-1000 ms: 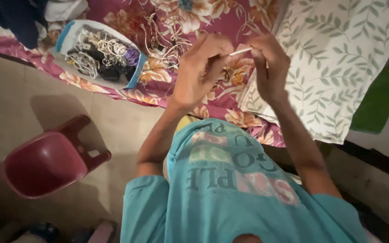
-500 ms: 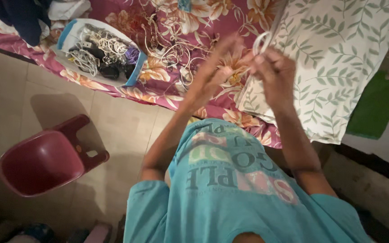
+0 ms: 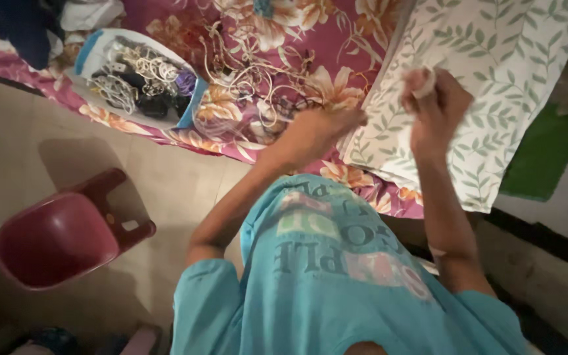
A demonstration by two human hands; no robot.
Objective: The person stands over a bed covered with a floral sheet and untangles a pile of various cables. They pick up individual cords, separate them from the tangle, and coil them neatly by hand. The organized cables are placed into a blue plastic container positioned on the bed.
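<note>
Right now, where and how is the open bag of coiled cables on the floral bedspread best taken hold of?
Probably by the blue-edged rim of the white open bag, coming from its right side with the left hand: that edge stands up nearest the hand, while the coiled cables fill the middle.

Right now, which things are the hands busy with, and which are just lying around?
In use:
- right hand, closed around a small whitish bundle
- left hand, reaching toward the loose cables on the floral bedsheet

Just lying about:
- bag of cables
- leaf-print pillow
- red plastic chair
- green mat
</note>
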